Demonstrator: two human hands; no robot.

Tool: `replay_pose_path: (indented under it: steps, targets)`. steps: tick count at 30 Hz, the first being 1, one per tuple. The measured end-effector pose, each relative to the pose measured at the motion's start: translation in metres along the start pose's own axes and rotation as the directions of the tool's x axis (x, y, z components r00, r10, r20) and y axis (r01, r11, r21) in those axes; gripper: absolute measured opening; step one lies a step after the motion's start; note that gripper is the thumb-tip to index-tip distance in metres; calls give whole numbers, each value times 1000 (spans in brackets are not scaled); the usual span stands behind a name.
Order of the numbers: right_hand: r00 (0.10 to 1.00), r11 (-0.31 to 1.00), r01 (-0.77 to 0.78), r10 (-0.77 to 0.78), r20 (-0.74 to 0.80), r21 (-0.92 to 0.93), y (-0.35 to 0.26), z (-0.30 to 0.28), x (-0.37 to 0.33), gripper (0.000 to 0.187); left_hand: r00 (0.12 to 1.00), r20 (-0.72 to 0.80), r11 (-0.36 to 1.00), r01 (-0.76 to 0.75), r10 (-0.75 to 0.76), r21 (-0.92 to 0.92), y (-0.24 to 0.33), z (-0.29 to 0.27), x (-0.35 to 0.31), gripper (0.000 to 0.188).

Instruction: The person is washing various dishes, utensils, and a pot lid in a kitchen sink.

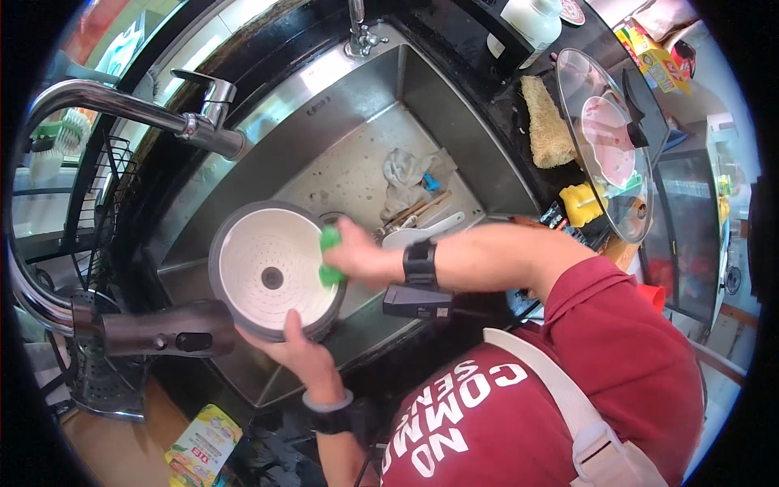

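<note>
A round bowl [251,248], white inside with rings of small dots and a grey disc at its centre, grey outside, is tilted toward me over the near left of the sink. My left hand [294,351] grips its near rim, thumb over the edge and fingers beneath. Against the right side of the rim, my right hand [357,252] presses a bright green sponge or scrubbing cloth [330,258]. Motion blurs that hand, and its fingers partly cover the green thing, so its exact kind is unclear.
The steel sink [341,150] holds a grey rag [406,174], chopsticks and a white-handled utensil. A chrome faucet [215,134] and a dark spray head [170,330] stand left. A loofah [545,122] and glass lid [572,81] lie right. A dark box [416,302] rests on the near edge.
</note>
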State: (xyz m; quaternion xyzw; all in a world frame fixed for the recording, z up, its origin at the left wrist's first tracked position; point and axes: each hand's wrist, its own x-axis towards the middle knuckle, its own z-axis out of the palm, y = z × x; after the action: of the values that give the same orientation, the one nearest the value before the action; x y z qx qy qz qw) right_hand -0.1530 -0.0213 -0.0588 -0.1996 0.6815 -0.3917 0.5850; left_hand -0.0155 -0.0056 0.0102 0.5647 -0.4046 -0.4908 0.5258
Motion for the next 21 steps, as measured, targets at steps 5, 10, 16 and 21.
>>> replay_pose_path:
  steps: [5, 10, 16, 21]
  targets:
    - [758, 652, 638, -626, 184, -410, -48, -52, 39, 39, 899, 265, 922, 380, -350, -73, 15, -32, 40, 66]
    - [344, 33, 897, -681, 647, -442, -94, -53, 24, 28, 830, 502, 959, 128, -242, 252, 20, -15, 75, 56]
    - [455, 157, 833, -738, 497, -530, -61, -44, 40, 28, 900, 328, 865, 96, -286, 492, -13, -3, 80, 58]
    - [837, 466, 541, -217, 503, -700, -7, -77, 49, 35, 927, 5, 885, 356, -374, 300, -49, -40, 100, 60]
